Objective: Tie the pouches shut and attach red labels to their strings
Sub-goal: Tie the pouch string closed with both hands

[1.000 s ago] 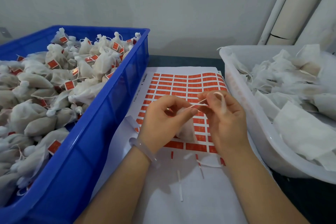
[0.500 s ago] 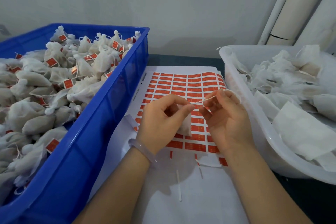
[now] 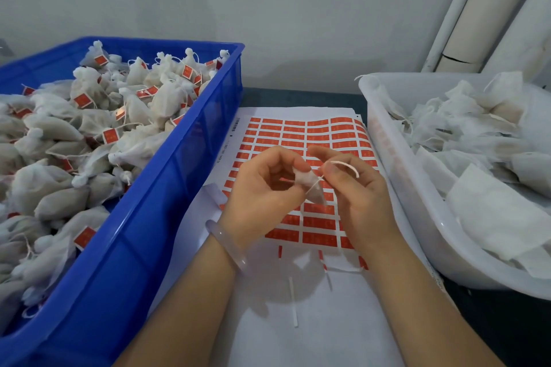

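A: Batch status, left to right?

B: Left of frame: blue crate (image 3: 179, 188), heaped with tied pouches (image 3: 53, 128), most showing a red label (image 3: 108, 135). Reads as the finished share, and a large one. Centre: label sheet (image 3: 298, 134) flat on the table, lower rows partly stripped, many labels remaining. Right of frame: white tub (image 3: 396, 176) holding flat, untied pouches (image 3: 492, 211). Suggests plenty of work left.

A: Unit in process?

B: One small pouch (image 3: 313, 188), raised above the label sheet at centre frame, between both hands. Neck gathered. Knot apparently unfinished. No label on it yet.

A: Left hand?

B: Left hand (image 3: 262, 197), bracelet (image 3: 226, 235) at the wrist: fingers curled, thumb and forefinger pinching the top of the pouch.

A: Right hand?

B: Right hand (image 3: 360, 197), just right of the pouch: fingers curled, gripping the string (image 3: 348, 164), looped over the fingertips and running down to the pouch neck. Cannot tell how many turns.

A: Remaining steps for this unit?

B: Probably: draw the knot tight, peel one label, fold it onto the string, place in the blue crate.
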A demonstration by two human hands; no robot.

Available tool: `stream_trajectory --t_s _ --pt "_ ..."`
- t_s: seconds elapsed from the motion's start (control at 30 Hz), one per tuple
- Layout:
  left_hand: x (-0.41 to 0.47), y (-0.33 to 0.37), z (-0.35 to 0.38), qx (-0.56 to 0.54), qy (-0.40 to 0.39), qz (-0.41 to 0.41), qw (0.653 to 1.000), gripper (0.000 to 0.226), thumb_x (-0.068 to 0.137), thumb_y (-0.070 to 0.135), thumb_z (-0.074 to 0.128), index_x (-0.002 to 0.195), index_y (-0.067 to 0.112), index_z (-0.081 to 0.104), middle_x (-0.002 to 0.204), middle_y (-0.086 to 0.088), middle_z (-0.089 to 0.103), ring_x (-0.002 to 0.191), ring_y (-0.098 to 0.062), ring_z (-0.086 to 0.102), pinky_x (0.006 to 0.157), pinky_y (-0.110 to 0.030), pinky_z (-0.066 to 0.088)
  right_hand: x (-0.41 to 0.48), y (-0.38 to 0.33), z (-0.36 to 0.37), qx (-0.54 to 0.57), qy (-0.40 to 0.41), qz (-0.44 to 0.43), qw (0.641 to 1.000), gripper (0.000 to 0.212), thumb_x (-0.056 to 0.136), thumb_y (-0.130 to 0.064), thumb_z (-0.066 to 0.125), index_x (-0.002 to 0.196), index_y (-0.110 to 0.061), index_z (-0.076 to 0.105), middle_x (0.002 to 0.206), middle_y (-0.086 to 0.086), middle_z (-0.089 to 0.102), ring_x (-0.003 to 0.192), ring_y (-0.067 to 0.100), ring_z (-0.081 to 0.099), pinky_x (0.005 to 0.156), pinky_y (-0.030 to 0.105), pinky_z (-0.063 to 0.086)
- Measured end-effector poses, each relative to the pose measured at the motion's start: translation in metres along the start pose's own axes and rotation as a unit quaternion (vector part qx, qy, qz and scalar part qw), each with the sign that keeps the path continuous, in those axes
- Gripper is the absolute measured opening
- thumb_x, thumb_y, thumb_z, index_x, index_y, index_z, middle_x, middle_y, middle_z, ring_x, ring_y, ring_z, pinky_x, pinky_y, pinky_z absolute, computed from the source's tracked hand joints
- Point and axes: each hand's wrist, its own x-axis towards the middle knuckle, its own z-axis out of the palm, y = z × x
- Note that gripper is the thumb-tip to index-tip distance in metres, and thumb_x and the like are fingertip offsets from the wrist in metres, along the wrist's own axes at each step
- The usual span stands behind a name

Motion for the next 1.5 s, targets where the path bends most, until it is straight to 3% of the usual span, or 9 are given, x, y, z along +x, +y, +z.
stream_trajectory --t_s 0.17,0.37,0.57,0.8,1.1,1.2,1.27,1.37,1.5 --pt "-0.003 0.002 -0.001 0.009 -0.017 0.037 0.999 0.028 0.078 -0.008 0.065 0.087 0.018 0.059 0.089 -0.004 0.067 0.083 -0.023 0.067 0.072 -0.029 0.058 0.000 -0.002 -0.002 0.040 -0.110 0.041 0.992 0.014 0.076 -0.037 0.058 0.078 -0.034 0.072 0.101 -0.004 0.070 0.101 0.021 0.064 0.082 0.032 0.055" --pt "-0.003 -0.004 0.004 0.086 0.056 0.091 0.991 0.026 0.079 0.003 0.069 0.091 0.022 0.055 0.081 0.011 0.062 0.077 -0.010 0.063 0.065 -0.016 0.053 0.002 -0.002 -0.004 -0.014 -0.081 0.024 0.996 0.017 0.071 -0.042 0.057 0.076 -0.030 0.068 0.086 -0.002 0.069 0.090 0.022 0.065 0.086 0.040 0.054" --pt "-0.003 -0.003 0.003 0.119 0.127 0.135 0.975 0.027 0.077 0.018 0.070 0.092 0.031 0.051 0.084 0.018 0.060 0.079 -0.006 0.063 0.064 -0.011 0.052 -0.001 -0.003 -0.003 -0.058 -0.072 -0.009 0.996 0.025 0.068 -0.047 0.057 0.081 -0.027 0.066 0.076 -0.016 0.066 0.079 0.006 0.063 0.065 0.014 0.052" --pt "-0.001 -0.009 -0.001 0.185 0.041 0.098 0.977 0.030 0.078 0.007 0.071 0.076 0.033 0.056 0.075 0.016 0.060 0.076 -0.006 0.060 0.069 -0.013 0.052 0.001 0.003 -0.004 0.017 -0.012 0.004 1.000 0.023 0.064 -0.048 0.063 0.076 -0.030 0.070 0.085 -0.006 0.071 0.088 0.020 0.066 0.078 0.033 0.057" --pt "0.001 -0.014 -0.001 0.263 0.028 0.023 0.964 0.013 0.090 0.027 0.056 0.092 0.027 0.069 0.077 0.017 0.062 0.073 -0.001 0.059 0.064 -0.006 0.044 -0.001 0.001 0.000 -0.022 0.007 -0.052 0.998 0.015 0.071 -0.042 0.059 0.078 -0.030 0.064 0.074 -0.022 0.067 0.080 -0.002 0.064 0.061 0.006 0.047" --pt "0.002 -0.009 0.001 0.074 0.056 -0.095 0.991 0.029 0.093 0.035 0.047 0.070 0.024 0.062 0.057 0.016 0.058 0.057 -0.002 0.057 0.053 -0.009 0.044 -0.001 0.001 0.003 -0.050 -0.012 -0.063 0.997 0.014 0.071 -0.042 0.058 0.077 -0.031 0.064 0.074 -0.022 0.067 0.080 -0.001 0.064 0.062 0.005 0.047" --pt "0.006 -0.002 -0.001 -0.034 0.057 -0.180 0.981 0.039 0.077 0.055 0.048 0.068 0.020 0.063 0.053 0.009 0.057 0.051 -0.009 0.054 0.051 -0.016 0.044 -0.002 0.001 0.004 -0.076 -0.024 -0.083 0.993 0.013 0.072 -0.043 0.058 0.078 -0.034 0.065 0.078 -0.025 0.067 0.082 0.001 0.065 0.065 0.007 0.049" --pt "0.009 -0.001 0.000 -0.034 0.060 -0.221 0.973 0.043 0.055 0.063 0.056 0.067 0.023 0.066 0.054 0.004 0.060 0.052 -0.011 0.055 0.052 -0.022 0.044 -0.003 0.002 0.006 -0.129 -0.064 -0.109 0.983 0.003 0.079 -0.034 0.063 0.080 -0.036 0.065 0.084 -0.026 0.067 0.085 0.004 0.064 0.073 0.014 0.052" --pt "0.006 -0.008 0.002 0.003 0.113 -0.190 0.975 0.013 0.075 0.042 0.068 0.077 0.029 0.066 0.059 0.011 0.066 0.052 -0.005 0.064 0.046 -0.013 0.046 -0.005 0.006 0.007 -0.174 -0.081 -0.145 0.971 0.022 0.083 -0.015 0.068 0.080 -0.036 0.064 0.089 -0.026 0.065 0.087 0.003 0.062 0.075 0.012 0.050"
